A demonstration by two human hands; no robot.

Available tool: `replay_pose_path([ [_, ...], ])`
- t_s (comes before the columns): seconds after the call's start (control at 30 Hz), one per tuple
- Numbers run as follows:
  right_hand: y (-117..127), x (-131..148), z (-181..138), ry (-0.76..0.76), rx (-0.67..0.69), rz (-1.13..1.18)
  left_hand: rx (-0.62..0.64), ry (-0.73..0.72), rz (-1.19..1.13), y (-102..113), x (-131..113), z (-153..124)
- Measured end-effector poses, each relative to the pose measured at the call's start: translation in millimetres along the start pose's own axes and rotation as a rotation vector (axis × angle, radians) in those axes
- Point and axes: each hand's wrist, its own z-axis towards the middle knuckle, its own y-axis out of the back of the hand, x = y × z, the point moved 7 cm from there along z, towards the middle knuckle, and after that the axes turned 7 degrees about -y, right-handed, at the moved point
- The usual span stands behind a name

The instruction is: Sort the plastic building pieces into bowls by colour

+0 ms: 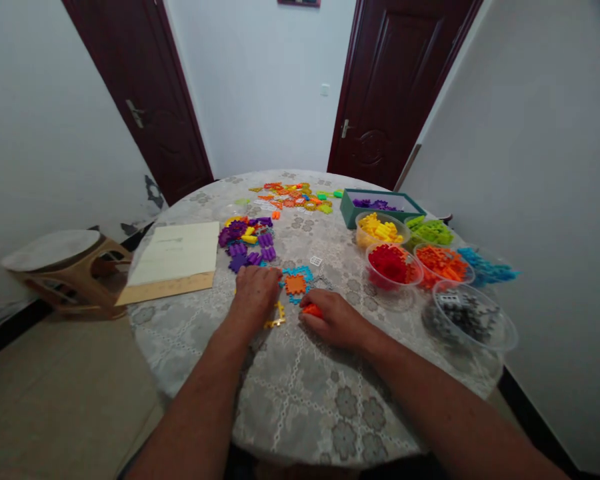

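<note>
My left hand (254, 291) rests knuckles-up on the round table (300, 393), fingers curled down over a yellow frame piece (278, 319) that pokes out beside it. My right hand (333, 319) lies close to its right, fingers closed around a small orange plastic piece (311, 309). Just beyond both hands sits a flat assembly of blue pieces around an orange square (296, 284). A cluster of purple and yellow pieces (247, 243) lies farther back on the left.
Clear bowls of yellow (379, 230), red (393, 264), orange (443, 263), green (430, 231) and grey (463, 320) pieces stand at the right, with loose blue pieces (487, 270) and a teal box (380, 203). Mixed pieces (295, 195) lie far back. A board (173, 263) lies left; a stool (65, 267) stands beside the table.
</note>
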Motion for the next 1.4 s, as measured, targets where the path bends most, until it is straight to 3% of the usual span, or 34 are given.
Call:
replay_pose_path([
  [0.17,8,-14,3,-0.125,-0.068,0.258,-0.209,0.05,-0.35,32,-3,-4],
  [0.3,7,-30,5,-0.233,-0.136,0.413,-0.302,0.248,-0.63,45,6,-11],
  [0.47,6,-37,5,-0.324,-0.197,0.523,-0.322,0.444,-0.929,28,4,-19],
  [0.6,-4,-35,6,-0.384,-0.148,0.859,-0.249,0.381,-1.094,10,-27,-20],
  [0.7,-11,-31,6,-0.39,-0.093,1.124,-0.289,0.283,-0.957,15,-47,-23],
  [0.83,-14,-34,5,-0.399,-0.057,1.039,-0.269,0.246,-0.855,21,-56,-24],
  [0.93,-16,-40,4,-0.436,-0.038,0.914,-0.28,0.209,-0.663,34,-42,-26],
  [1.07,-14,-43,3,-0.481,-0.062,0.846,-0.352,0.263,-0.251,54,3,-36],
  [1.23,-14,-41,5,-0.471,-0.04,0.797,-0.067,0.402,-0.044,35,51,-38],
  [1.4,-16,-46,4,-0.509,-0.057,0.849,0.063,0.397,0.038,19,59,-32],
])
